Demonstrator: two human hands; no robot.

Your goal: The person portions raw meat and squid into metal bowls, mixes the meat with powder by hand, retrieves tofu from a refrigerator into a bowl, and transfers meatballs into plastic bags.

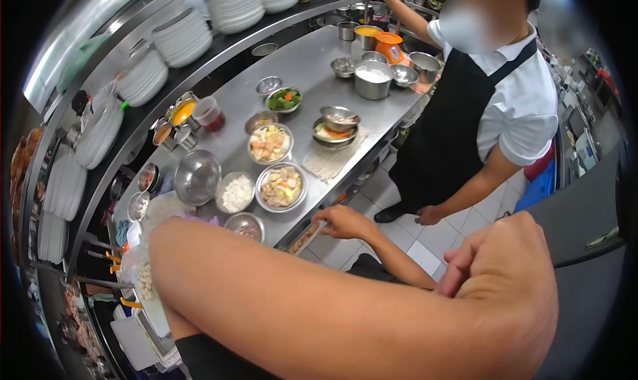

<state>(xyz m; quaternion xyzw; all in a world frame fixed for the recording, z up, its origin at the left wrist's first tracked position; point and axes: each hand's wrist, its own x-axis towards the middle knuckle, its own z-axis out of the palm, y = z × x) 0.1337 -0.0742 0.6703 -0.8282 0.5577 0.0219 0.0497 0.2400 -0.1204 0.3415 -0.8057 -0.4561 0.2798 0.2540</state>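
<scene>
My left forearm crosses the foreground from left to right, very close to the camera. At its end, my left hand (508, 264) is bent at the wrist with fingers curled in; whatever they might hold is hidden. Beyond that arm, my right hand (347, 222) reaches to the counter's front edge. Its bent fingers are at the edge of a narrow, partly open drawer (304, 239) with pale contents. Nearest on the counter are a bowl of mixed chopped food (281, 187), a bowl of white pieces (235, 192) and a metal bowl of pinkish food (244, 228).
A co-worker in a black apron (442, 124) stands right of the steel counter (229, 124). A pot (373, 81), stacked metal bowls (337, 124) on a folded cloth (332, 161) and an orange container (389, 48) stand there. Plate stacks (183, 38) line the left shelf.
</scene>
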